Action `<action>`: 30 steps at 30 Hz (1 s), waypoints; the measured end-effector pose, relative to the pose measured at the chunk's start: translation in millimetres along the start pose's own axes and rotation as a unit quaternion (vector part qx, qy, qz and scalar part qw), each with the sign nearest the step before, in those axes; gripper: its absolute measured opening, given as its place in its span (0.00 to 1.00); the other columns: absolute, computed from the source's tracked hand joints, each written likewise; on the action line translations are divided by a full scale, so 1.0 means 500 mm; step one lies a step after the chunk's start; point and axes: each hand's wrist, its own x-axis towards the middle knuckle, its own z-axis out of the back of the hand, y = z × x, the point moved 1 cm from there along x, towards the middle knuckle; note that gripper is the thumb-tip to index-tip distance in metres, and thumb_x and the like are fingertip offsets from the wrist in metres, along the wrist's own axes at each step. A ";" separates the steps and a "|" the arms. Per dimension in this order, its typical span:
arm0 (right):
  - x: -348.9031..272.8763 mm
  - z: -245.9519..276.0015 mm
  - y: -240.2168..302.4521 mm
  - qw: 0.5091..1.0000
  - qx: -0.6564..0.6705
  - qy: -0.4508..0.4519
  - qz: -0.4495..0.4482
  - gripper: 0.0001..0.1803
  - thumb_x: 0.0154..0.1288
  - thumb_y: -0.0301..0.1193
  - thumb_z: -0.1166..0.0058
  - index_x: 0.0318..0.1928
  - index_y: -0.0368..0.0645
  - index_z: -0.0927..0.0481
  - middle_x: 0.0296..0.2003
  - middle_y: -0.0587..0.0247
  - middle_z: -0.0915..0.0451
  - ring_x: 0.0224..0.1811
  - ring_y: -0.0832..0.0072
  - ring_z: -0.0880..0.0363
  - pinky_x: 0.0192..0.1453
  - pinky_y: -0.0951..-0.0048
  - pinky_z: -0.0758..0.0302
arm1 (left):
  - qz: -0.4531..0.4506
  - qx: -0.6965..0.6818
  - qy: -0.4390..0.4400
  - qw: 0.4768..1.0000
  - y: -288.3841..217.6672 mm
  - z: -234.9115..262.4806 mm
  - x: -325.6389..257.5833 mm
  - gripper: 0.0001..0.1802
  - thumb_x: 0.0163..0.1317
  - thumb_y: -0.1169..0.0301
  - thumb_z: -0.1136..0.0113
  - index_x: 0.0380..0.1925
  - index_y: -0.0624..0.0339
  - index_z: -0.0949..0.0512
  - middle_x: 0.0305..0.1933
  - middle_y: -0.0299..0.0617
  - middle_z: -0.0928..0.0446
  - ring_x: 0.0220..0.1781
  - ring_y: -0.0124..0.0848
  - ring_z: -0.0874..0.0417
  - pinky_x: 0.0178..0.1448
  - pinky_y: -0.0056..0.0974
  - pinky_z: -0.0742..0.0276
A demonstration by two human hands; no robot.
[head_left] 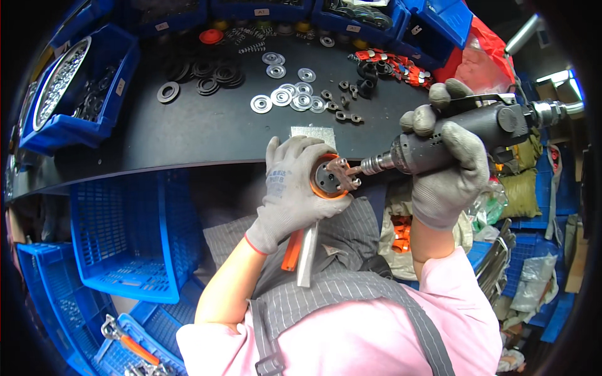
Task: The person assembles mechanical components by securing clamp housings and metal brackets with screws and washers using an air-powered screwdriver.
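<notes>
Small white rectangular labels (261, 12) stuck on the front walls of the blue bins (351, 24) along the far edge of the black bench; another white label (120, 86) on the left blue bin (100, 122). Clear plastic bags (536, 276) crumpled at lower right.

Round part (330, 178): we see a black disc with an orange rim, held edge-up in a gloved hand, its face turned toward the tool, just off the front edge of the surface.
Bracket on its face (342, 169): small metal piece, touching the tool's tip.
Power driver (461, 135): dark grey, lying roughly level, chuck pointing left at the disc.
</notes>
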 end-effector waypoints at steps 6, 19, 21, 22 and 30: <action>0.007 0.012 -0.021 0.996 -0.017 0.069 -0.061 0.37 0.65 0.30 0.38 0.74 0.33 0.25 0.61 0.50 0.16 0.48 0.66 0.14 0.65 0.54 0.19 | 0.005 -0.011 0.007 1.000 0.002 0.004 0.001 0.45 0.39 0.50 0.11 0.62 0.49 0.16 0.68 0.44 0.19 0.78 0.51 0.25 0.91 0.69 0.54; 0.000 -0.032 -0.023 0.966 -0.011 0.248 -0.078 0.35 0.70 0.22 0.32 0.76 0.34 0.27 0.57 0.54 0.14 0.51 0.70 0.12 0.59 0.64 0.12 | 0.005 -0.028 0.004 1.000 0.010 -0.004 0.002 0.46 0.42 0.48 0.13 0.64 0.50 0.16 0.70 0.45 0.19 0.81 0.55 0.28 0.91 0.73 0.56; -0.009 -0.045 -0.020 0.974 -0.024 0.210 -0.084 0.34 0.69 0.20 0.31 0.74 0.37 0.26 0.54 0.56 0.15 0.48 0.71 0.13 0.54 0.65 0.12 | -0.002 -0.030 -0.009 1.000 0.008 -0.003 0.007 0.44 0.42 0.48 0.14 0.61 0.51 0.16 0.68 0.46 0.19 0.80 0.54 0.28 0.89 0.72 0.53; -0.011 -0.056 -0.029 0.975 -0.005 0.205 -0.084 0.34 0.69 0.20 0.32 0.74 0.38 0.25 0.54 0.56 0.15 0.48 0.71 0.12 0.53 0.66 0.12 | -0.009 -0.031 -0.023 0.999 0.008 -0.004 0.007 0.41 0.42 0.48 0.16 0.58 0.53 0.15 0.66 0.47 0.18 0.79 0.54 0.27 0.87 0.72 0.50; -0.018 -0.055 -0.032 0.978 -0.068 0.179 -0.086 0.32 0.70 0.18 0.33 0.73 0.37 0.25 0.53 0.58 0.15 0.48 0.73 0.13 0.53 0.67 0.13 | -0.006 -0.027 -0.007 1.000 0.008 0.001 0.008 0.41 0.41 0.48 0.16 0.57 0.51 0.14 0.67 0.46 0.18 0.80 0.53 0.27 0.88 0.72 0.51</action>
